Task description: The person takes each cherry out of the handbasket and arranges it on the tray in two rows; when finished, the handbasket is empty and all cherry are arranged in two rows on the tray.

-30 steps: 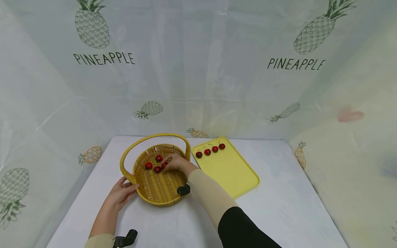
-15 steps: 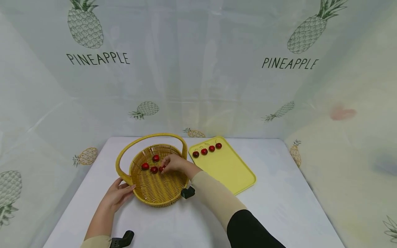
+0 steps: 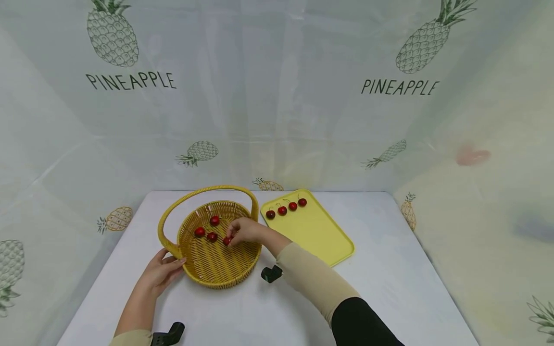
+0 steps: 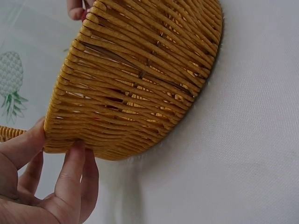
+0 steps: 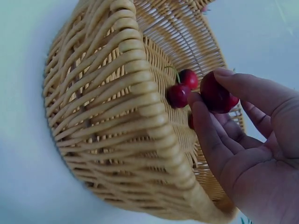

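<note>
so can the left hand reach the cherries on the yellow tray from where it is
Probably not: the left hand holds the basket by its left edge, and basket and right hand lie between it and those cherries on the tray.

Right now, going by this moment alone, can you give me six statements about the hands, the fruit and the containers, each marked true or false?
1. The right hand pinches a cherry. True.
2. Four cherries lie in a row on the yellow tray. True.
3. The left hand presses on the tray. False: it holds the side of the basket.
4. Besides the pinched one, no fruit lies in the basket. False: three other cherries do.
5. Basket and tray are on the same white table. True.
6. In the head view, the tray is left of the basket. False: it is to the right.
</note>
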`<state>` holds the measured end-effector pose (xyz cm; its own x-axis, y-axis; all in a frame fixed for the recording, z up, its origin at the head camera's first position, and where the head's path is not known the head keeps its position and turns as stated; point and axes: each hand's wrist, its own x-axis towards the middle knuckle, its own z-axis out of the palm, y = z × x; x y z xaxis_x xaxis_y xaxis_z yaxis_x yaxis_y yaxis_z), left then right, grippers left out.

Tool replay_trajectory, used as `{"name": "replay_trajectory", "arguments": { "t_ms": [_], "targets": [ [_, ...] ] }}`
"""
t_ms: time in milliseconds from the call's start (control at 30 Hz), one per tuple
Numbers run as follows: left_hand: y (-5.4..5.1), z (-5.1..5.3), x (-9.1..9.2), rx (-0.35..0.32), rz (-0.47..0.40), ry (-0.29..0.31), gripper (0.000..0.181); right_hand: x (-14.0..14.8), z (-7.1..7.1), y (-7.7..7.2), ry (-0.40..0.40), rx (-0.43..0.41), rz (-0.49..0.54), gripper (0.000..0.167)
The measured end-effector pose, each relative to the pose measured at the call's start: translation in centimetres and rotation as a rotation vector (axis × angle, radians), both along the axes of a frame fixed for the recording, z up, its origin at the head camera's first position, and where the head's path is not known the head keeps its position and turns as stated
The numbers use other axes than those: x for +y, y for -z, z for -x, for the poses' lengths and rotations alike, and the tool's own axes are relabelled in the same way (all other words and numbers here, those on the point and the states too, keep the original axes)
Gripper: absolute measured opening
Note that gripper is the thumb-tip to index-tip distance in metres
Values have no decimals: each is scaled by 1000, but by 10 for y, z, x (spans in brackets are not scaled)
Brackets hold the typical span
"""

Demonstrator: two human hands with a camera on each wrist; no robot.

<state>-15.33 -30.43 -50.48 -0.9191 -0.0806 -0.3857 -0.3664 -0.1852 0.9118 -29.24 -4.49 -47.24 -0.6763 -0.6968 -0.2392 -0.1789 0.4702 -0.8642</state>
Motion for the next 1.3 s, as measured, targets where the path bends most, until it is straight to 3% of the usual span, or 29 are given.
{"name": "replay_trajectory", "arguments": {
  "t_ms": [200,833,1300],
  "targets": [
    [0,1,0,-16,-3,-14,84,17,-2,-4,-28,33,-22,15],
    [-4,0,1,-5,9,0,83,74,1,-20,-84,-16,43,33],
    [-6,0,2,-13,15,-6,80,110,12,-7,9,-103,114,27]
  ]
}}
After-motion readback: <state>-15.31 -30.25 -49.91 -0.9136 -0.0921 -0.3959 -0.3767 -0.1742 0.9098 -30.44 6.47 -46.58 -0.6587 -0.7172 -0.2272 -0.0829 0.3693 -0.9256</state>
